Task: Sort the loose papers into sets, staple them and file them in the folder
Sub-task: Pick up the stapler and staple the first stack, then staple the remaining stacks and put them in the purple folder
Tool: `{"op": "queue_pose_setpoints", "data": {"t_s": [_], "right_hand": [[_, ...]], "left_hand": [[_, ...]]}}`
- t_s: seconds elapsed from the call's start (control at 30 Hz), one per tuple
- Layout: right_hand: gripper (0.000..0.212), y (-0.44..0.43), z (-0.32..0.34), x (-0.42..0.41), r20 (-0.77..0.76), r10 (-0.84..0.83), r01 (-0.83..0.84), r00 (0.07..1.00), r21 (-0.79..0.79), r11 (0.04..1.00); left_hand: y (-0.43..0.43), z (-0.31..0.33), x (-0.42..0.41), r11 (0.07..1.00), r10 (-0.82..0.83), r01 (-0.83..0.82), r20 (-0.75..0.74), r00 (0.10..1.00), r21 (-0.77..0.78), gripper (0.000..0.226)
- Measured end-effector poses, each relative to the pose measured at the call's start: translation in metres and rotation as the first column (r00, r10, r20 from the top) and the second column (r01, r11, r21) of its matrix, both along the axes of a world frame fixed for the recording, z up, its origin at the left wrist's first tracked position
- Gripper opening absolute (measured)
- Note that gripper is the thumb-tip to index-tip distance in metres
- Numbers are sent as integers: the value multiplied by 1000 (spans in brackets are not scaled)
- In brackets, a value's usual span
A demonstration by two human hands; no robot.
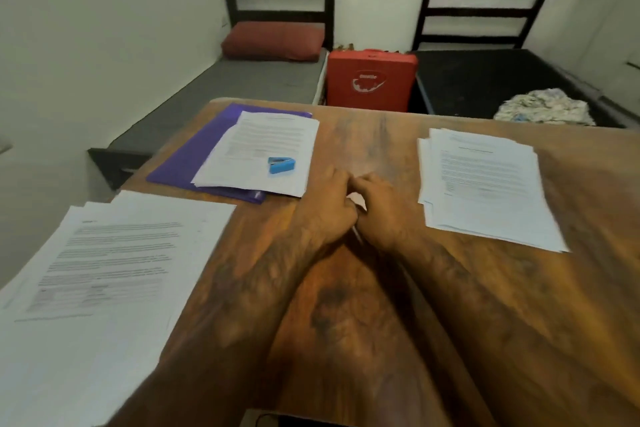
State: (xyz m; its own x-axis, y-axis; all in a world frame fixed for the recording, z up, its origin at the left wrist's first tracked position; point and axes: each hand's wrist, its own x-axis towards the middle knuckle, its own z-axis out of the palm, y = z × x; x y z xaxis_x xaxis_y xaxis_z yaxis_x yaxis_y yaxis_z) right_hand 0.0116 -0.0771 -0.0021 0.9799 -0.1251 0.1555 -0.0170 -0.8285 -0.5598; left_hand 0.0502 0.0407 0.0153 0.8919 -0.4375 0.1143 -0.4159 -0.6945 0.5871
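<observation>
My left hand (329, 204) and my right hand (381, 208) meet at the middle of the wooden table (363, 135), fingers curled. Between them they pinch a small white item (357, 200), and a thin grey strip (356, 236) pokes out below; I cannot tell what these are. A purple folder (180, 163) lies at the far left with a paper set (263, 146) on top. On that set sits a blue stapler (281, 165). A fanned stack of papers (485, 184) lies to the right. Another stack (104, 270) is at the near left edge.
Beyond the table's far edge stand a red case (372, 80), a grey bed with a red pillow (273, 42) on the left, and a dark bed frame with a crumpled cloth (543, 107) on the right. A white wall runs along the left.
</observation>
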Motion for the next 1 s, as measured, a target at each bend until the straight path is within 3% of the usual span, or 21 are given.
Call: {"op": "queue_pose_setpoints", "data": {"t_s": [0.23, 0.3, 0.4, 0.6, 0.73, 0.87, 1.0], "right_hand": [[32, -86, 1, -92, -40, -183, 174, 982, -167, 971], [38, -110, -7, -110, -27, -249, 240, 968, -192, 952], [53, -149, -22, -123, -15, -332, 321, 943, -215, 922], [77, -211, -45, -103, -93, -489, 461, 867, -217, 860], [90, -238, -55, -80, -163, -552, 519, 818, -208, 829], [84, -247, -58, -56, -221, -536, 473, 815, -280, 835], [81, -236, -57, -28, -213, -485, 414, 848, -304, 858]], "left_hand": [[-79, -5, -70, 969, -243, 239, 57, 968, 66, 32], [-106, -21, -76, 950, -305, 291, 144, 941, 111, 47], [-139, -41, -77, 940, -300, 265, 147, 943, 215, 64], [-175, -64, -41, 874, -352, 260, 166, 921, 409, 76], [-201, -70, -15, 852, -374, 291, 115, 920, 435, 81], [-207, -77, 7, 835, -342, 296, 17, 939, 464, 87], [-191, -76, 30, 844, -304, 251, 38, 952, 474, 87]]}}
